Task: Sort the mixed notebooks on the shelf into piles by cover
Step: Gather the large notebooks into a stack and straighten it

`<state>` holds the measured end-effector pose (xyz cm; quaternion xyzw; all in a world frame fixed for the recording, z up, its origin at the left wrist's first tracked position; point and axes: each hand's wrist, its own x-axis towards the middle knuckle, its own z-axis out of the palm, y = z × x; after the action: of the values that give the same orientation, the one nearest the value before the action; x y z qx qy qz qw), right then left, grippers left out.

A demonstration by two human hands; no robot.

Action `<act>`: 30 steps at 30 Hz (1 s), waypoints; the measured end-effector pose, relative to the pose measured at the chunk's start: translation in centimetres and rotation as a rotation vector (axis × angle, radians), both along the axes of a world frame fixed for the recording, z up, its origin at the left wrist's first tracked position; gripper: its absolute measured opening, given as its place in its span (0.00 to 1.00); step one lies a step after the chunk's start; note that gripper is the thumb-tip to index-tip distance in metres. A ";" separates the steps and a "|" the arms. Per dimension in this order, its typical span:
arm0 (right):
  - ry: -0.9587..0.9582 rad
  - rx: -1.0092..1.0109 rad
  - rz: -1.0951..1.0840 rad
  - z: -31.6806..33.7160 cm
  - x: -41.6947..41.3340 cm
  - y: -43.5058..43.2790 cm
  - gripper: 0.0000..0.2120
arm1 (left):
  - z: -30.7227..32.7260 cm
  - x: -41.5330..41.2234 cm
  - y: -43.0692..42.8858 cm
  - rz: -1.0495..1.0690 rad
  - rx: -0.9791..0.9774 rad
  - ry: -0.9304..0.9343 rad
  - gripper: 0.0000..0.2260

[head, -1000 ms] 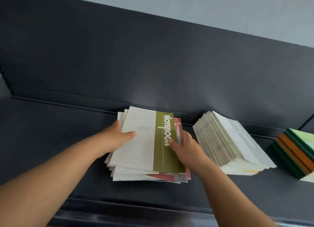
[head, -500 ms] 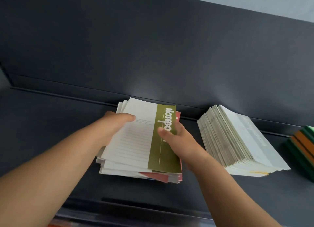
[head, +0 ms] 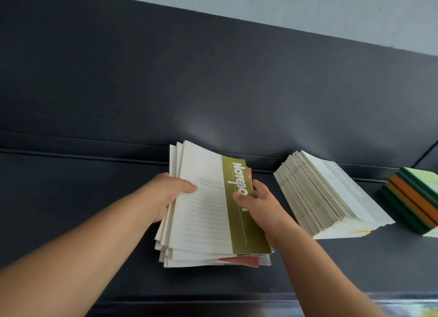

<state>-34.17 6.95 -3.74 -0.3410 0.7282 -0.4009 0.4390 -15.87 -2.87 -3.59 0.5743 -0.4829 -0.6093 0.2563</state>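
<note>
On the dark shelf (head: 71,198), the mixed stack of notebooks (head: 208,222) is gripped from both sides: the left hand (head: 166,196) is clamped on its left edge, thumb laid over the top cover, and the right hand (head: 263,207) is clamped on its right edge, thumb pressed onto the olive band. Compared with half a second ago, the grip is unchanged, but the back of the stack is now seen tipped a little higher, and more of the green and orange pile (head: 412,198) has come into sight at the far right. A red cover (head: 239,261) is glimpsed near the bottom of the held stack. Just beside it, to the right, a slanted pile of pale notebooks (head: 331,193) is left lying on the shelf, apart from the hands. Behind everything a dark back panel (head: 189,79) is seen, and above it a pale wall (head: 308,6)
</note>
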 end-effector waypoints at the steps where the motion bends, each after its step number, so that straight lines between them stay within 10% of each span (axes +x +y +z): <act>1: 0.006 -0.001 -0.014 -0.1 0.2 0.1 0.20 | -0.1 0.1 0.2 -0.003 -0.035 0.006 0.28; 11: -0.192 -0.131 -0.182 -1.0 -0.5 0.3 0.42 | 0.7 1.3 3.7 0.057 -0.348 0.264 0.16; 17: -0.409 -0.334 -0.088 0.7 -0.7 -0.4 0.16 | 2.1 1.8 3.7 -0.001 -0.723 0.306 0.21; 30: -0.181 -0.622 0.031 1.5 -0.7 -1.1 0.27 | 2.6 1.9 1.3 -0.205 -0.729 0.311 0.35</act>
<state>-34.86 5.82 -2.25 -0.4330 0.5235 -0.6260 0.3828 -13.94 -1.56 -0.96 0.2960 -0.6773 -0.5002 0.4511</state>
